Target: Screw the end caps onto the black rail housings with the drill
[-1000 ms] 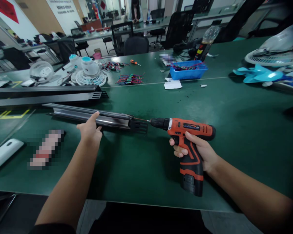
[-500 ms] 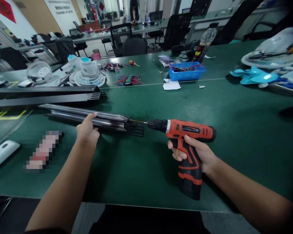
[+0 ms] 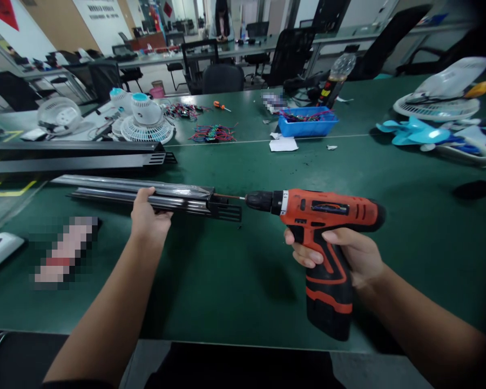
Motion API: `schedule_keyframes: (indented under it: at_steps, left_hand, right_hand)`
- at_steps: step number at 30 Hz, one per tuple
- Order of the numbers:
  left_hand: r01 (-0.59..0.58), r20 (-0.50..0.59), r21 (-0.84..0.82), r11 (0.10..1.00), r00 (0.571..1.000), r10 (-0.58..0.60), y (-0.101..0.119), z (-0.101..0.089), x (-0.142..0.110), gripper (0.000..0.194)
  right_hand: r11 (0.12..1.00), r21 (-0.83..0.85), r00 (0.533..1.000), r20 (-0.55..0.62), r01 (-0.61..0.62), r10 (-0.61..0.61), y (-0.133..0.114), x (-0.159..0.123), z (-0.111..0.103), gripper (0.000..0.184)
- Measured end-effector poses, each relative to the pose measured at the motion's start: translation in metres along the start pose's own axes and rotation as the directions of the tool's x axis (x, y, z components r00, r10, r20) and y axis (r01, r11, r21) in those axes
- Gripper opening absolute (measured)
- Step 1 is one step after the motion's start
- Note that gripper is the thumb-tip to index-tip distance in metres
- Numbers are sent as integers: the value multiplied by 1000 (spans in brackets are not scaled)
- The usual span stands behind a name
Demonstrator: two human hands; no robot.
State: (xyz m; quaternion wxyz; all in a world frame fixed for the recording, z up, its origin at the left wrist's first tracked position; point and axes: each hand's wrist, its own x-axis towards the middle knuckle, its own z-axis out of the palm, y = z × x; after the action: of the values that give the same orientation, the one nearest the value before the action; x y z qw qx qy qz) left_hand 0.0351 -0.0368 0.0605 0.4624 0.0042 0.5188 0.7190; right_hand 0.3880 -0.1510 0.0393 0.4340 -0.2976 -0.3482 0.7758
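Note:
My left hand (image 3: 150, 219) is closed around a long dark metal channel (image 3: 186, 204), thumb over its top edge, fingers partly hidden underneath. Slotted prongs stick out from the channel's right end. In my right hand (image 3: 348, 251) is an orange and black cordless drill (image 3: 324, 208), held by its handle and pointing left. A long thin bit (image 3: 230, 196) runs from the chuck to the channel's right end. Whether the tip sits inside the channel I cannot tell. Two more dark metal channels (image 3: 105, 162) lie behind the held one.
On the green table (image 3: 243, 281) are a blue bin (image 3: 308, 127) of wires, wired circuit boards (image 3: 214, 133), a screwdriver (image 3: 222, 106) and a bottle (image 3: 336, 78). Fan parts (image 3: 146, 127) stand back left, light-blue fan blades (image 3: 417, 132) right. A white case (image 3: 2, 251) lies left.
The drill has come up and shifted a little right, nearer the camera. The channel has turned slightly in my left hand. Both hands keep their holds.

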Motion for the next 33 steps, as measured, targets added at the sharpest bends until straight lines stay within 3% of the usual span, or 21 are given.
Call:
schedule_keyframes:
  at_steps: [4,8,13,18,21,26,33]
  left_hand:
    - [-5,112,-86,996,994,15,-8,-2,-4,19]
    - [-15,219,-91,996,975,35,-15,-3,-9,27]
    - [61,283,-180,982,959,-7,-20,-7,-10,45]
    - [178,394,-223,958,916,-78,-25,-9,-9,59]
    - [184,446,-216,959,892,-70,-29,-12,-9,65]
    - [204,493,-137,969,863,-111,-31,-19,-7,68]
    - [268,537,-79,960,823,-186,-34,-21,-9,69]
  right_hand:
    - [991,-136,998,57,1,7,-17,1,-1,36]
    - [948,-299,990,119,107,-75,-27,4,-5,34]
    - [878,-409,969,119,248,-218,-21,5,-12,35]
    - [846,-459,962,169,270,-216,-16,2,-13,35]
    - [800,-508,946,204,321,-251,-18,0,-14,35]
    - [726,-613,944,286,311,-163,-22,-6,-18,31]
    - [742,-613,949,301,271,-98,-24,-15,-21,43]
